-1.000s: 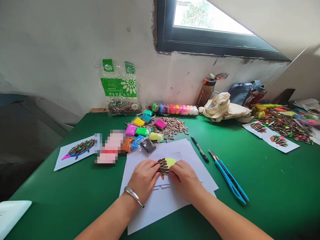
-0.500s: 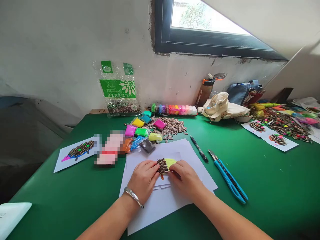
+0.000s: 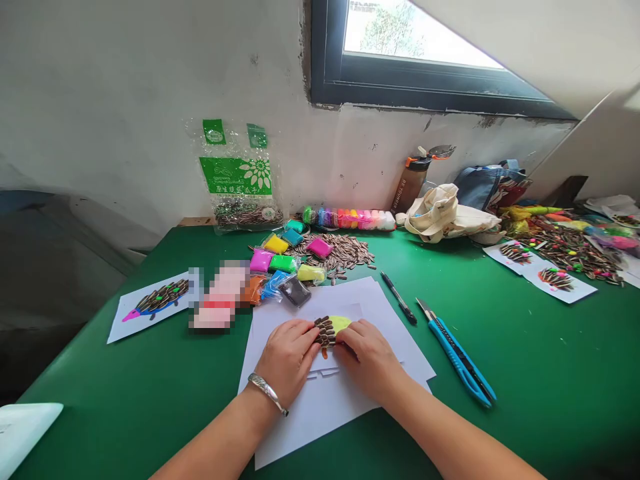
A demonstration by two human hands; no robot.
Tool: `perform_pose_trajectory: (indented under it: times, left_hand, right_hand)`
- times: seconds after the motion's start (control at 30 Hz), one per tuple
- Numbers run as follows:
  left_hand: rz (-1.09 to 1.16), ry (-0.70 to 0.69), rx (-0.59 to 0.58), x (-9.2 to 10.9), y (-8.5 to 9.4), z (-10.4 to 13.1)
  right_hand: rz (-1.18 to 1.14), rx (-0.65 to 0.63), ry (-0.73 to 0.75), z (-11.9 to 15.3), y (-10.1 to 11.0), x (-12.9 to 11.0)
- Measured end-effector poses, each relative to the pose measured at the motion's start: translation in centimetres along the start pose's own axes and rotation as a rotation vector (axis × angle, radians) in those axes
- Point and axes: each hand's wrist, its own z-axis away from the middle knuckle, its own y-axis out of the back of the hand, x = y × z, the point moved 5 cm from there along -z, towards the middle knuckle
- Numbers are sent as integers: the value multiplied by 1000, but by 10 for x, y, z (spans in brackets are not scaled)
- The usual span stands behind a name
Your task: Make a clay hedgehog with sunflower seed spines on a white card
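Edging left mid-frame, the bare right hand [image 3: 367,353] looks narrow, contents hidden; the bare left hand [image 3: 287,353], grip unclear, touches dark oval seeds [image 3: 325,329], best pressed gently in line.

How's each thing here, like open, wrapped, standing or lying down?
Seed picture, yellow part uncovered
Left hand, fingertips at the seed picture
Right hand, fingers bent over the seed picture
Utility knife, lying, blade out
Black pen, lying down
Sunflower seed bag, upright, part full
Drink bottle, lid flipped open
Black clay, wrapped
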Motion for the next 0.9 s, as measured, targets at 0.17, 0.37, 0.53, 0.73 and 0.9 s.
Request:
perform_pose_trajectory:
  times: [0.17, 0.37, 0.53, 0.73, 0.9]
  left_hand:
    - [6, 8, -2, 0, 0, 0]
    - [9, 10, -20, -1, -1, 0]
    - [14, 16, -14, -1, -1, 1]
    - [8, 21, -14, -1, -2, 1]
    - [17, 23, -25, -2, -3, 0]
  right_hand:
    - [24, -9, 14, 0, 0, -2]
    - [77, -25, 67, 2, 5, -6]
    - [27, -22, 31, 3, 12, -1]
    - [-88, -20, -84, 4, 12, 6]
    - [-222, -28, -138, -3, 11, 4]
